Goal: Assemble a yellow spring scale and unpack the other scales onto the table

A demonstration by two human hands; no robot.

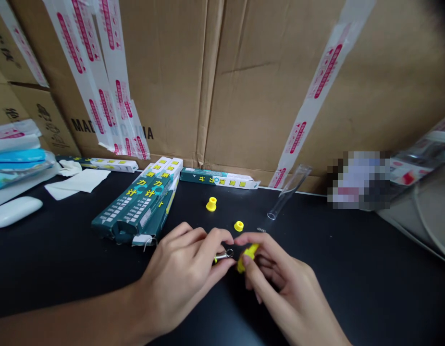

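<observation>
My left hand (182, 274) is closed in a pinch on a small metal hook with a ring (228, 253) at the front middle of the black table (352, 269). My right hand (280, 283) is closed on a small yellow plastic piece (248, 253), held right against the ring. Two yellow plastic caps lie just beyond the hands: one (211, 204) farther back, one (239, 226) closer. A tiny metal spring (261, 229) lies to the right of the nearer cap. A clear plastic tube (289, 191) leans at the back right.
Several dark green and white long boxes (143, 202) are stacked to the left of the hands, and another (218, 179) lies along the cardboard wall (244, 86). White paper (78, 182) and a white oval object (14, 210) lie at far left. A blurred patch sits at right.
</observation>
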